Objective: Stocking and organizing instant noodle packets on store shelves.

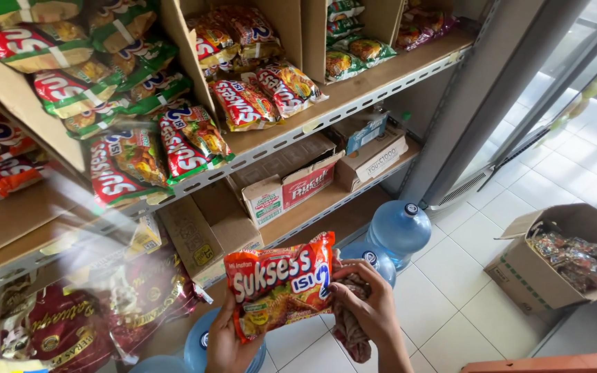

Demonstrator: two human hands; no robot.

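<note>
Over at nine o'clock, a wooden shelf runs up toward one o'clock, stacked with noodle packets in red, green and orange, some tipping over its front edge. Below them, at eight o'clock, dark red sacks lie blurred. Moving in, cardboard boxes sit on the lower shelf near centre.

Now the action, at six o'clock: the left hand comes up from below, fingers clamped on the bottom-left corner of a noodle packet, held face-up and tilted slightly. The right hand meets it on the packet's right edge, fingertips pinching that edge, while the rest of the same fingers curl shut around a brownish patterned cloth bunched against the palm and hanging down.

Just behind the hands, blue water jugs stand on the white tiled floor, one more peeking at seven o'clock under the left wrist. Out at four o'clock, well apart from the hands, an open cardboard carton sits on the tiles, filled with shiny wrapped packets.
</note>
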